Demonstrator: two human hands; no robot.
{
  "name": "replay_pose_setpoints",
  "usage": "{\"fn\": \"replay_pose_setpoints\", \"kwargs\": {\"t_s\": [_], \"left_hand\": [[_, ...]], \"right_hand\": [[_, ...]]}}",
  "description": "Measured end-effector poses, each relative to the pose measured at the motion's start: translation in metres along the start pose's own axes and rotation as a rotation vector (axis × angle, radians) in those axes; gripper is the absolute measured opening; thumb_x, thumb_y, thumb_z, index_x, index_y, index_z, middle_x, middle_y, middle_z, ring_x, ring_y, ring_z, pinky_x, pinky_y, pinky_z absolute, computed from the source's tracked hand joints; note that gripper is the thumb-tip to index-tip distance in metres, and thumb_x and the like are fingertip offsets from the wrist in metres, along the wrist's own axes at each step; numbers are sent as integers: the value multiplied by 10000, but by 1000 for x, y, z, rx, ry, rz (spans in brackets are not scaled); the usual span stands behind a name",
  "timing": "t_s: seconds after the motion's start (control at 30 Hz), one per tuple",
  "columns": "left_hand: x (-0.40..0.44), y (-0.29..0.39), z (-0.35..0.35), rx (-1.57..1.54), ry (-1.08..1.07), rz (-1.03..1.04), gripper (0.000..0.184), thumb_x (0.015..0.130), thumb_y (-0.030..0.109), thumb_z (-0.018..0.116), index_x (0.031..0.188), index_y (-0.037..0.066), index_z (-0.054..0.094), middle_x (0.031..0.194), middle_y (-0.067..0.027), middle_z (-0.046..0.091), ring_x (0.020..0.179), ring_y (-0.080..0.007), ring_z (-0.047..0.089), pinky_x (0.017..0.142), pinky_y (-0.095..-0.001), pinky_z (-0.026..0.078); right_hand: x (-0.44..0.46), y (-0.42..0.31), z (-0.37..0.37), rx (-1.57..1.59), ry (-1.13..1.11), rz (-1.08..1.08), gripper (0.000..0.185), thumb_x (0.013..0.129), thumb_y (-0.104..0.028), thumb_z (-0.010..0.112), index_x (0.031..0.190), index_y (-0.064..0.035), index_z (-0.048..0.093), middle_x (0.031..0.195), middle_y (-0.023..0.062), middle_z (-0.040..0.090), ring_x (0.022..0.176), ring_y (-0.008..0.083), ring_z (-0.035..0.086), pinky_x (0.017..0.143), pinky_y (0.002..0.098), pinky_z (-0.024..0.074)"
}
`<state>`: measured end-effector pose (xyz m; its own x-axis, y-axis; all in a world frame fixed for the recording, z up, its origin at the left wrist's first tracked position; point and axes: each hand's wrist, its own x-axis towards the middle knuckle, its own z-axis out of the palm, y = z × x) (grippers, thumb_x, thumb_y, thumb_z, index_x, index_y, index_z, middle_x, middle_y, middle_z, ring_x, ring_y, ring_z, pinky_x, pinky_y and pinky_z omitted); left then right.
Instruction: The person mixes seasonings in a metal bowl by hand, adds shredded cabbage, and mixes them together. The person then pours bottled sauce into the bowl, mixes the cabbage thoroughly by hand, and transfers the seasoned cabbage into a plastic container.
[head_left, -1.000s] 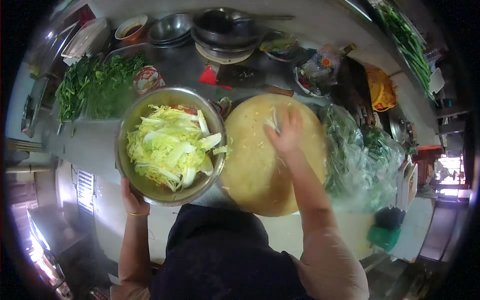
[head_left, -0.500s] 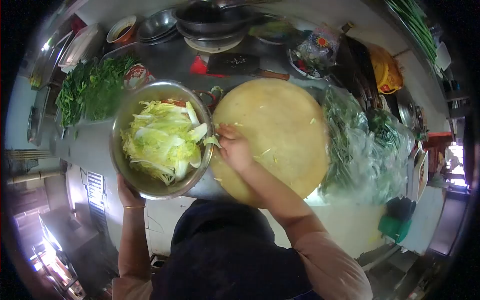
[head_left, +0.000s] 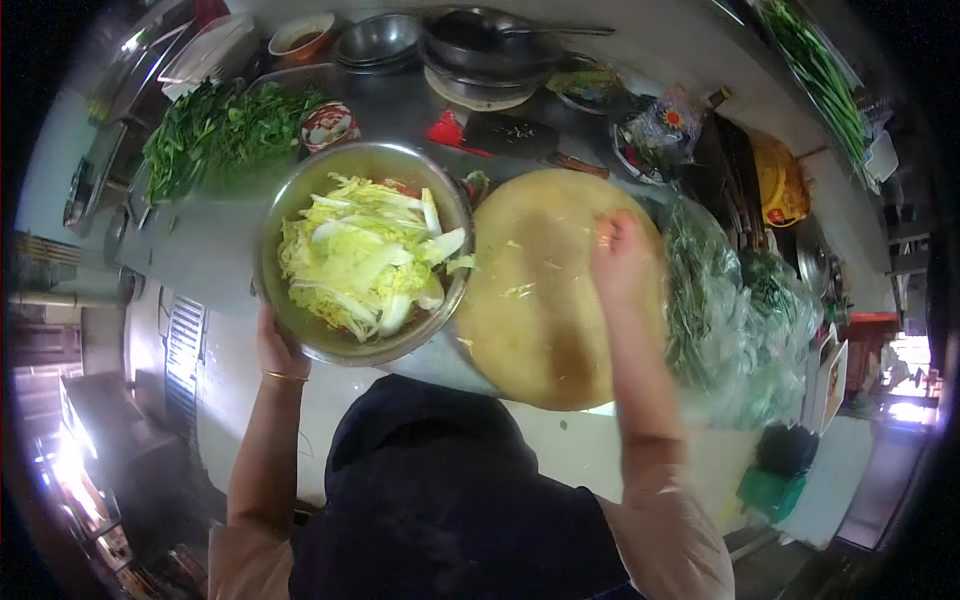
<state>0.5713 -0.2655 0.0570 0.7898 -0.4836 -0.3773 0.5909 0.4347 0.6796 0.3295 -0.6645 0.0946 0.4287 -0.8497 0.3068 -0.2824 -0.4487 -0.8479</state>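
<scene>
My left hand (head_left: 280, 347) grips the lower left rim of a large metal bowl (head_left: 362, 352), its fingers partly hidden beneath. Sliced cabbage (head_left: 365, 255) fills the bowl, and a strip of leaf hangs at its right rim. Beside the bowl lies a round cutting board (head_left: 510, 340) with a few cabbage shreds (head_left: 518, 291) on it. Over the board's upper right part is my right hand (head_left: 618, 250), blurred, with its fingers drawn together; whatever they hold, if anything, is too small to name.
A cleaver (head_left: 510, 135) lies behind the board. Bagged greens (head_left: 740, 330) are at the right, leafy greens (head_left: 225, 135) at the back left. Stacked pans (head_left: 480, 60), metal bowls (head_left: 378, 42) and an orange bowl (head_left: 302, 36) stand along the back. A yellow container (head_left: 778, 180) is at the right.
My right hand went from the board's upper middle to its left edge by the bowl, then back across to the upper right. My left hand stays on the bowl. The camera view has shifted.
</scene>
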Motion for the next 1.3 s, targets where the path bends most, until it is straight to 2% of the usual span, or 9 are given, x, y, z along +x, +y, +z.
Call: {"fn": "replay_pose_setpoints", "kwargs": {"t_s": [0.1, 0.2, 0.33, 0.43, 0.77, 0.9, 1.0, 1.13, 1.3], "left_hand": [[-3, -2, 1, -20, -44, -4, 487, 1008, 353, 420, 1389, 50, 426, 1384, -87, 499, 1252, -256, 486, 1053, -396, 388], [-2, 2, -5, -9, -55, 18, 500, 1006, 356, 425, 1401, 50, 406, 1401, -91, 481, 1270, -254, 467, 1062, -403, 380], [-3, 2, -5, -36, -66, -4, 503, 1005, 356, 426, 1407, 55, 390, 1389, -89, 492, 1266, -257, 474, 1068, -408, 374], [-8, 5, -9, -88, -112, -24, 476, 1010, 340, 417, 1391, 54, 407, 1376, -89, 506, 1257, -257, 485, 1068, -406, 373], [-4, 15, -5, -15, -64, -104, 469, 1029, 335, 349, 1395, 46, 400, 1415, -106, 475, 1287, -270, 462, 1081, -420, 362], [0, 18, -9, 41, -41, -115, 484, 1032, 348, 336, 1399, 39, 395, 1425, -109, 467, 1287, -280, 467, 1081, -422, 370], [-1, 18, -2, 20, 24, -121, 475, 1026, 347, 353, 1385, 43, 420, 1392, -105, 498, 1256, -278, 495, 1067, -416, 387], [-4, 23, 18, 5, 133, -75, 461, 994, 341, 416, 1331, 32, 474, 1314, -104, 550, 1190, -264, 537, 991, -385, 445], [-23, 22, -1, -125, 211, -65, 463, 983, 355, 435, 1314, 36, 495, 1301, -108, 557, 1167, -283, 549, 980, -400, 453]], "right_hand": [[-38, -71, 102, 527, -163, 3, 163, 880, -138, 652, 996, -43, 591, 919, 91, 640, 844, 215, 622, 770, 357, 519], [-60, -128, 144, -283, -418, -903, 370, 880, -174, 612, 1233, -83, 550, 1226, 69, 561, 1142, 194, 524, 990, 413, 435], [-66, -29, 101, 1000, -78, 240, 478, 944, -237, 542, 1379, -91, 406, 1318, 72, 494, 1119, 204, 506, 938, 381, 452], [-59, 107, -23, -828, 117, -186, 384, 859, -228, 585, 1162, 8, 593, 1201, 234, 577, 1039, 376, 585, 909, 476, 472], [-101, 34, 74, -662, -561, -511, 221, 848, -242, 582, 1004, -97, 642, 1123, 149, 631, 1019, 365, 588, 829, 494, 485], [-40, 94, 26, -757, -370, 38, 233, 871, -307, 599, 860, -83, 662, 801, 92, 680, 685, 302, 655, 580, 409, 526], [-41, -18, 51, -230, -171, -133, 272, 861, -346, 631, 882, -77, 664, 744, 98, 660, 679, 299, 663, 587, 407, 526], [-59, -133, 90, -678, -881, -358, 206, 851, -239, 636, 931, -50, 626, 721, 129, 658, 654, 290, 670, 566, 417, 519], [-66, -104, 143, -779, -826, -546, 113, 789, -147, 589, 787, -63, 665, 681, 90, 660, 623, 254, 673, 510, 415, 524]]}}
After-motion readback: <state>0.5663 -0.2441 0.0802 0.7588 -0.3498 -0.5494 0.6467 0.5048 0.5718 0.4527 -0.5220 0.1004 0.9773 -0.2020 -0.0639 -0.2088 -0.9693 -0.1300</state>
